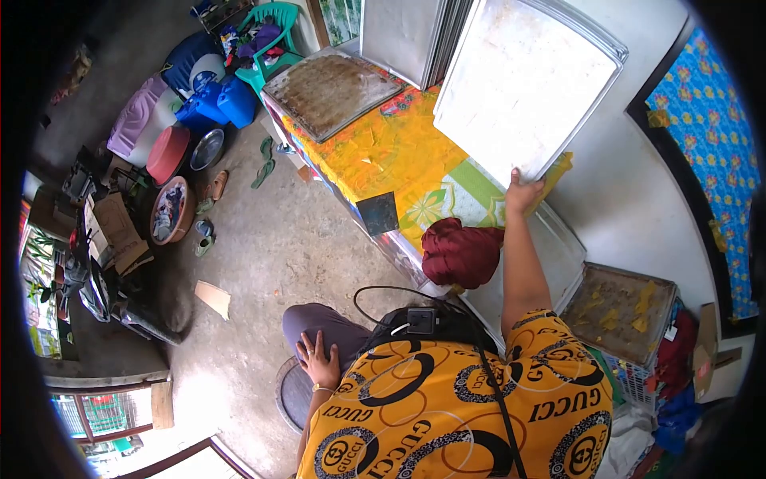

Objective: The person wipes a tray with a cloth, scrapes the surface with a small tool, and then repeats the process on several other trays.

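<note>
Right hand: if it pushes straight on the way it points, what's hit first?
The right hand would meet the pale tray, whose lower edge it already grips. The tray hides what lies directly behind, so depth beyond it is unclear.

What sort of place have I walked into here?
Probably a room in someone's home, perhaps partly used as a workspace: there's a motorbike, a green plastic chair with cloth piled on it, and several large flat trays, one held in the person's right hand.
</note>
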A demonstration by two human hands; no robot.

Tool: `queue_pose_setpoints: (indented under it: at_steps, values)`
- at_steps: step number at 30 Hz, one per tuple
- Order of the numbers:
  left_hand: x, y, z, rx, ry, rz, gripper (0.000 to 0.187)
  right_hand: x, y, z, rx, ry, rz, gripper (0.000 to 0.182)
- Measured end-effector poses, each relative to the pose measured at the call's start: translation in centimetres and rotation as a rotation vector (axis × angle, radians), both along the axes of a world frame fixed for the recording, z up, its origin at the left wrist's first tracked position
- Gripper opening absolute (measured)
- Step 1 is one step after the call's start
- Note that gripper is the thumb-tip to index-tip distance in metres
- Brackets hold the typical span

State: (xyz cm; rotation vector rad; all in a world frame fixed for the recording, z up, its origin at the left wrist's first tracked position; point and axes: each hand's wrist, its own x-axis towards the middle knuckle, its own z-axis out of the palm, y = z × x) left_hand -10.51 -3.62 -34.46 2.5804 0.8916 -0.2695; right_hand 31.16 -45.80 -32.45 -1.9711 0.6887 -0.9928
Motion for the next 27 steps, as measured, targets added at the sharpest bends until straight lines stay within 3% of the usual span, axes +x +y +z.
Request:
queue_pose_setpoints:
  at_steps: [11,27]
  values:
    - [0.3,0.1,0.0,0.007,0.007,0.006,0.055,2.4,1.5,0.7,0.2,0.056,-0.104,0.092]
    - [-0.4,0.9,-0.5,0.006,-0.017,0.006,0.056,4.5,2.9,0.8,0.178,-0.015,-0.188,0.09]
